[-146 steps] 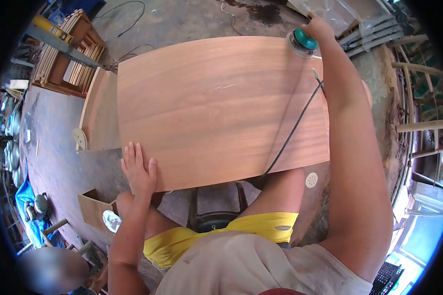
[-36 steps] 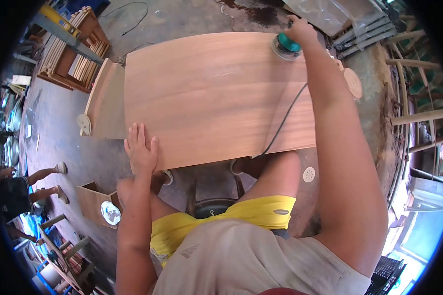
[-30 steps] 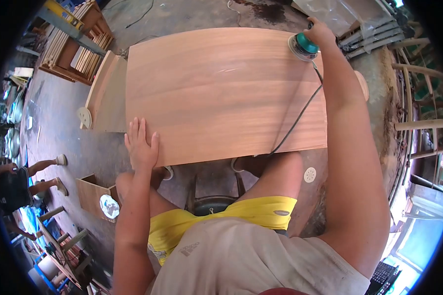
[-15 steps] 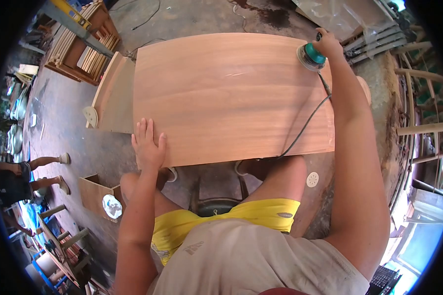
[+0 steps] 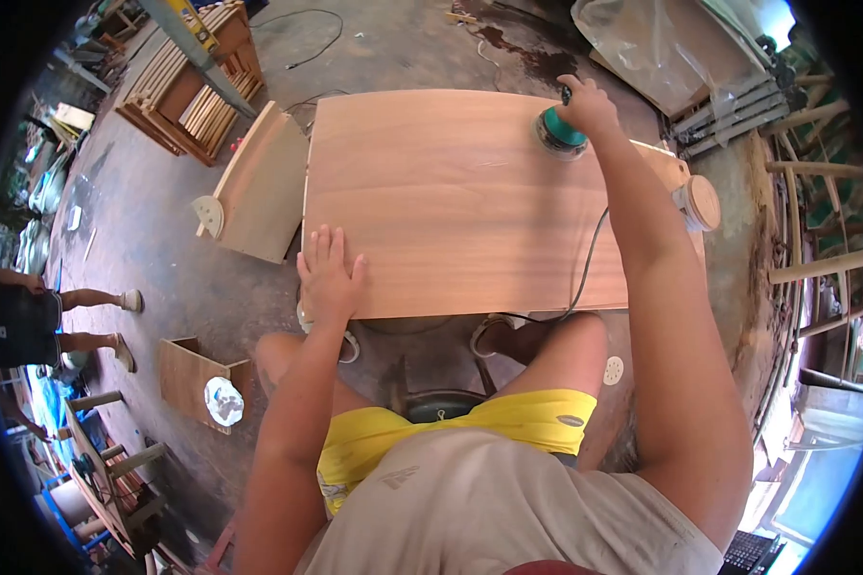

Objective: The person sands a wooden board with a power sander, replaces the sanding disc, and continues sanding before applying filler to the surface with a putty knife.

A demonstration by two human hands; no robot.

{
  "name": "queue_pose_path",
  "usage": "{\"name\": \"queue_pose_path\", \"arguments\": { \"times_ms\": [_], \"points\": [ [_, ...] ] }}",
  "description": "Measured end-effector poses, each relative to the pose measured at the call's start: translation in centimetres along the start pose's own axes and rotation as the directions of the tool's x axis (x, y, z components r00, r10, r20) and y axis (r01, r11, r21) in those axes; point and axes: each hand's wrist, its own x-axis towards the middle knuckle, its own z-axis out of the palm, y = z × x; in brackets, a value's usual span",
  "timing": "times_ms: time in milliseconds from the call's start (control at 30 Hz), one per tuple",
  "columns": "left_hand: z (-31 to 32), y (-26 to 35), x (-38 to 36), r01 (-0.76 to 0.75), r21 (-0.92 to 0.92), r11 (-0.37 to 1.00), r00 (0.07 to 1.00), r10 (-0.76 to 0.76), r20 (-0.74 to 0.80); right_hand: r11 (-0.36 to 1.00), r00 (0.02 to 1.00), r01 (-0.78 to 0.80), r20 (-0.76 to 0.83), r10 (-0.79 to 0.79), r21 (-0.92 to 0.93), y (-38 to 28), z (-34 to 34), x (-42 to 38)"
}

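Note:
A wide wooden panel (image 5: 441, 220) lies flat in front of my knees. Near its far right corner, my right hand (image 5: 588, 107) grips a green orbital sander (image 5: 562, 132), whose round pad rests on the wood. The sander's dark cord (image 5: 590, 259) runs back over the panel toward my lap. On the near left corner, my left hand (image 5: 331, 280) lies flat with fingers stretched out, pressing on the surface.
A tan panel with a raised edge (image 5: 259, 192) leans at the left, a sanding disc (image 5: 208, 217) on it. Another disc (image 5: 613, 371) lies by my right knee. A lidded jar (image 5: 700, 203) stands right. An open wooden box (image 5: 197, 383) and another person's legs (image 5: 96, 321) are left.
The sander has moved left across the panel with my right hand. My view has shifted, so the panel and my left hand appear farther right. The jar at the right now shows.

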Motion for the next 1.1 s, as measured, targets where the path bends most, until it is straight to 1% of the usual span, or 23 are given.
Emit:
{"name": "queue_pose_path", "arguments": {
  "times_ms": [200, 267, 300, 467, 533, 567, 633, 767, 833, 933, 967, 1033, 1100],
  "points": [
    [0.1, 0.0, 0.1, 0.000, -0.021, 1.000, 1.000, 0.000, -0.017, 0.995, 0.995, 0.096, 0.026, -0.097, 0.031, -9.4, -1.3, -0.6],
    [0.1, 0.0, 0.1, 0.005, -0.031, 1.000, 1.000, -0.005, 0.007, 0.985, 0.986, 0.169, 0.008, -0.169, 0.033, -12.4, -1.4, -1.0],
    [0.1, 0.0, 0.1, 0.011, -0.031, 0.999, 1.000, -0.011, 0.003, 0.986, 0.984, 0.166, 0.058, -0.167, 0.030, -14.2, -2.2, -1.3],
    [0.2, -0.1, 0.1, -0.003, -0.019, 1.000, 1.000, 0.003, -0.001, 0.959, 0.961, 0.274, 0.030, -0.277, 0.066, -21.4, -2.5, -2.0],
    [0.2, 0.0, 0.1, 0.002, -0.022, 1.000, 1.000, -0.002, -0.004, 0.949, 0.949, 0.305, 0.060, -0.310, 0.080, -24.2, -2.4, -2.1],
    [0.2, 0.0, 0.1, 0.001, -0.029, 1.000, 1.000, -0.002, -0.002, 0.947, 0.947, 0.310, 0.058, -0.315, 0.085, -25.3, -2.3, -2.3],
    [0.3, 0.0, 0.2, 0.002, -0.027, 1.000, 1.000, -0.002, -0.003, 0.915, 0.922, 0.383, 0.000, -0.386, 0.124, -27.6, -2.2, -2.8],
    [0.0, 0.2, 0.1, 0.008, -0.045, 0.999, 1.000, -0.008, -0.002, 0.896, 0.906, 0.418, 0.009, -0.424, 0.147, -32.0, -2.4, -3.6],
    [0.0, 0.2, 0.0, 0.004, -0.050, 0.999, 1.000, -0.005, -0.016, 0.863, 0.870, 0.489, -0.010, -0.492, 0.127, -34.1, -1.9, -3.8],
    [0.3, 0.1, 0.0, -0.006, -0.052, 0.999, 0.999, 0.004, -0.046, 0.831, 0.850, 0.524, -0.051, -0.524, 0.187, -37.5, -1.3, -4.4],
    [0.3, 0.1, 0.0, -0.016, -0.049, 0.999, 0.998, 0.013, -0.057, 0.832, 0.853, 0.519, -0.055, -0.519, 0.196, -38.3, -1.4, -4.7],
    [-0.1, 0.1, 0.0, -0.022, -0.052, 0.998, 0.998, 0.019, -0.055, 0.802, 0.826, 0.558, -0.046, -0.562, 0.214, -39.7, -2.2, -6.3],
    [-0.3, 0.1, 0.1, -0.034, -0.059, 0.998, 0.998, 0.031, -0.056, 0.803, 0.828, 0.554, -0.049, -0.558, 0.222, -40.7, -2.6, -7.2]
  ]
}}
